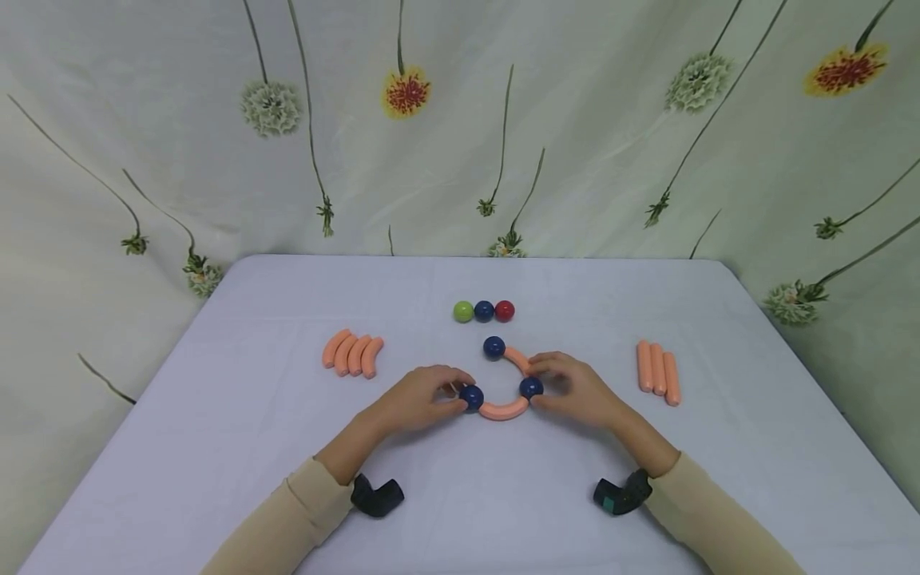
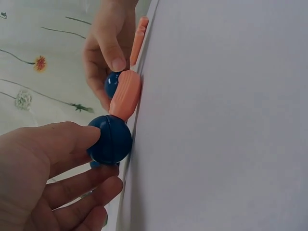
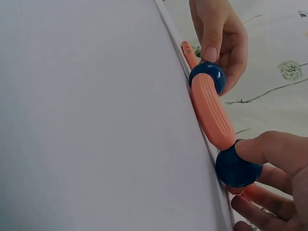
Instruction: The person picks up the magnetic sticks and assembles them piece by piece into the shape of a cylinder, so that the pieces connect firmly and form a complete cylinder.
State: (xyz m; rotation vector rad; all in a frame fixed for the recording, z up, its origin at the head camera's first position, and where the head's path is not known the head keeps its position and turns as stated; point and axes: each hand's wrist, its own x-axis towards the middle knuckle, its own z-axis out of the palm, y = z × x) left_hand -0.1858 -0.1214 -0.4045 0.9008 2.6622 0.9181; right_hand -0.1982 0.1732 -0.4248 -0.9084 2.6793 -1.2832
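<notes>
On the white table lies a partial ring of blue balls joined by curved orange rods. My left hand [image 1: 426, 397] pinches the left blue ball [image 1: 471, 398] between thumb and fingers. The lower curved rod [image 1: 504, 411] runs from that ball to the right blue ball [image 1: 531, 388]. My right hand [image 1: 579, 391] holds the right ball, its thumb low on it and its fingertips at the upper curved rod [image 1: 517, 360]. The top blue ball [image 1: 493, 347] ends the chain. In the right wrist view, the thumb presses the near blue ball [image 3: 237, 164].
A green ball [image 1: 463, 311], a blue ball [image 1: 485, 311] and a red ball [image 1: 505, 311] sit in a row behind the ring. Several curved orange rods [image 1: 355, 354] lie at the left. Three straight orange rods [image 1: 658, 369] lie at the right. A flowered cloth [image 1: 446, 160] hangs behind the table.
</notes>
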